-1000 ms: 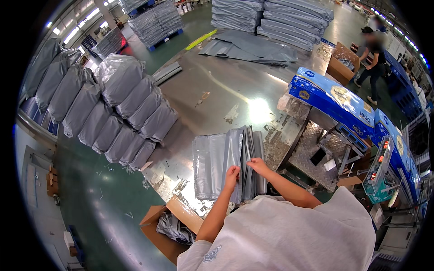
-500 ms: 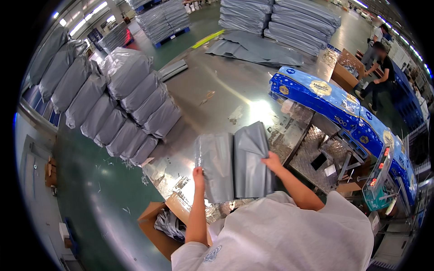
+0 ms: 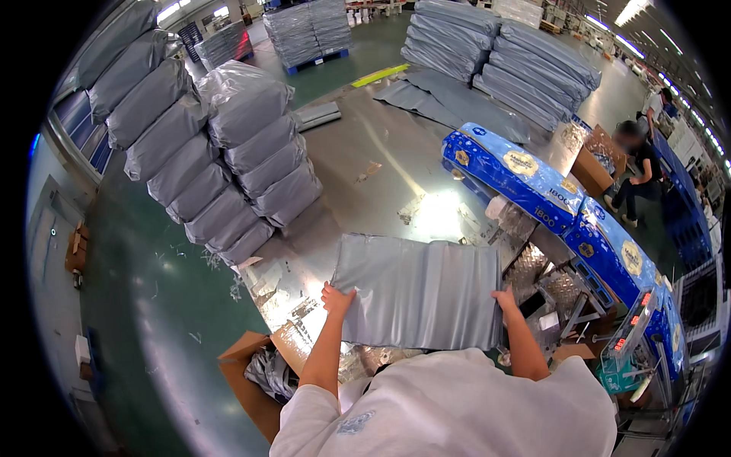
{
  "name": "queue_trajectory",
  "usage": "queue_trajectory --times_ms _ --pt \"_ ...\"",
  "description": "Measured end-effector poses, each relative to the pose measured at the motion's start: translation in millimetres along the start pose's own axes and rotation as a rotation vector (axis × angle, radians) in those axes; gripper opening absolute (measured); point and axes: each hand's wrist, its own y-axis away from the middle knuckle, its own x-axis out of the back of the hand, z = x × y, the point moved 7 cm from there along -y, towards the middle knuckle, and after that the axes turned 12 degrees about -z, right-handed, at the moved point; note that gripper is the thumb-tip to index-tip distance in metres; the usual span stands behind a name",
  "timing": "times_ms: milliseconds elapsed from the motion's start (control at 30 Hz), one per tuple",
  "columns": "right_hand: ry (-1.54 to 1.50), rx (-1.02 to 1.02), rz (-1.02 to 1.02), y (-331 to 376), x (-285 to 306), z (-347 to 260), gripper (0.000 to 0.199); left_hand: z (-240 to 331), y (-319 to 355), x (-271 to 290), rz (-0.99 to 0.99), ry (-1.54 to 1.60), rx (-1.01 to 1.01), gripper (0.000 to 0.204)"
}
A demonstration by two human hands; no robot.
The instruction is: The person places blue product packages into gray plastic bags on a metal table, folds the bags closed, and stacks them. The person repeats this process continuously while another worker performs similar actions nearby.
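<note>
A large grey plastic bag (image 3: pixel 419 289) lies spread out in front of me, with soft vertical creases across it. My left hand (image 3: pixel 336 300) is at its left edge, thumb over the plastic, fingers at the border. At the opposite edge, my right hand (image 3: pixel 505 299) pinches the bag, thumb on top and the other fingers mostly hidden. Beneath the bag is a worn metal table (image 3: pixel 358 198) with peeling patches near its front.
Stacked grey wrapped packs (image 3: pixel 251 145) rise at the left. Blue packages (image 3: pixel 525 171) line the right side, beside a metal device with a red display (image 3: pixel 632 324). Flat grey sheets (image 3: pixel 457 103) lie at the far edge. An open cardboard box (image 3: pixel 244 381) stands lower left; a person (image 3: pixel 640 171) sits far right.
The grey plastic, folded in two side-by-side parts before, is now spread into one wide sheet. My right hand has moved right and down; the view has shifted slightly.
</note>
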Motion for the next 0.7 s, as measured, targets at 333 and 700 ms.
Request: queue_trajectory --times_ms 333,700 --pt "0.870 0.258 0.086 -18.3 -7.5 -89.4 0.037 -27.1 -26.3 -10.7 -0.309 0.202 -0.205 0.046" --pt "1.162 0.777 -0.148 -98.7 -94.5 -317.7 0.022 -86.0 98.5 -51.0 -0.140 1.059 0.028 0.047"
